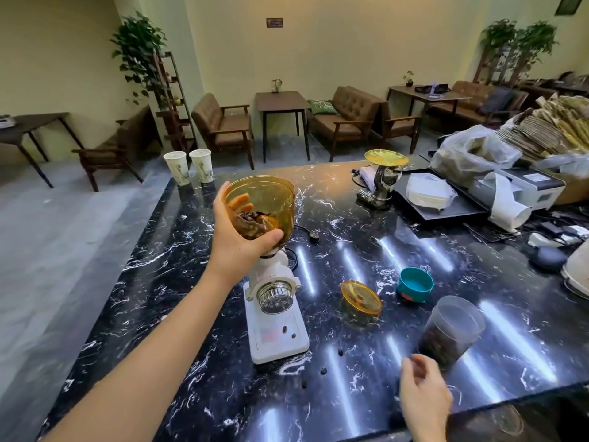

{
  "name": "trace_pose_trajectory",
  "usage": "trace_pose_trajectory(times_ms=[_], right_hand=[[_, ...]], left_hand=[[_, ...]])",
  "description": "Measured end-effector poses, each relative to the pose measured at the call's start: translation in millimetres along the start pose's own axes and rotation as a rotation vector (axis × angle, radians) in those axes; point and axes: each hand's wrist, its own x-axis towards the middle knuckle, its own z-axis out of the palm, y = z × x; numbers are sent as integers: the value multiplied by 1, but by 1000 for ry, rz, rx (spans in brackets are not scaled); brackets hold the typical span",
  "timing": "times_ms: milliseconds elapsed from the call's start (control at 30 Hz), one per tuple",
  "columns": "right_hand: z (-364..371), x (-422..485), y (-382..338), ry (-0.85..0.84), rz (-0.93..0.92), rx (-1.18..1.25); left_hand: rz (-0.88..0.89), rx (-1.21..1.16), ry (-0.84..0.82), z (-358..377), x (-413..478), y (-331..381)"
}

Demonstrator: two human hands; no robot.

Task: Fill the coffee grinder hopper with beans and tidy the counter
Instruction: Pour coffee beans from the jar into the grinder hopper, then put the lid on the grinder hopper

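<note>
- Left hand (237,240) wraps the amber hopper (259,207) on the white grinder (275,301); few beans inside.
- Right hand (422,400), loosely open and empty, hangs near the bean jar (449,331).
- Risk: a nudged jar adds to the stray beans (323,371) on the counter (350,250).

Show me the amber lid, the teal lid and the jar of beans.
amber lid (361,297), head view, middle of its top.
teal lid (415,284), head view, its pale inside.
jar of beans (446,336), head view, its clear side wall.

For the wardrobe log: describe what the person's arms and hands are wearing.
Nothing is worn. The left hand and its forearm are bare to the frame edge: no sleeve, watch, glove or ring visible. The right hand is also bare, with no ring or bracelet in view.
</note>
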Motion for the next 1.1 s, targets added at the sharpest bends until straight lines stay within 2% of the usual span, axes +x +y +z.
trace_pose_trajectory(times_ms=[33,67,133,200,233,367,433,500,600,667,733,767,833,967,1100], right_hand=[[14,1,-9,-147,82,4],[27,8,-19,-252,234,106],[54,31,-43,-360,612,485],[72,47,-62,-369,834,712],[79,56,-72,-330,884,784],[92,65,-88,-77,796,818],[90,58,-111,-34,570,723],[81,49,-154,-89,179,655],[48,21,-233,-136,-682,600],[31,6,-275,-46,-1299,401],[24,-12,-303,-28,-1665,172],[24,-19,-311,-50,-1755,63],[25,-29,-318,-135,-1822,-118],[17,-27,-327,-274,-1825,-267],[12,-31,-334,-322,-1833,-439]], left_hand=[[-3,3,0,0,0,0],[-3,8,1,0,-1,2],[-6,15,7,-1,-1,3],[-14,15,3,0,-1,4],[-14,17,3,0,-1,5],[-17,0,-10,-2,-2,7],[-24,-19,-14,-3,-3,8],[-34,-32,-17,-2,-3,9],[-53,-48,-16,-1,-3,10],[-61,-66,-18,-1,-3,10],[-54,-81,-11,-1,-4,10],[-60,-89,-12,-1,-4,9],[-88,-112,-18,-1,-3,8],[-125,-134,-34,-1,-3,9],[-136,-143,-44,-2,-5,13]])
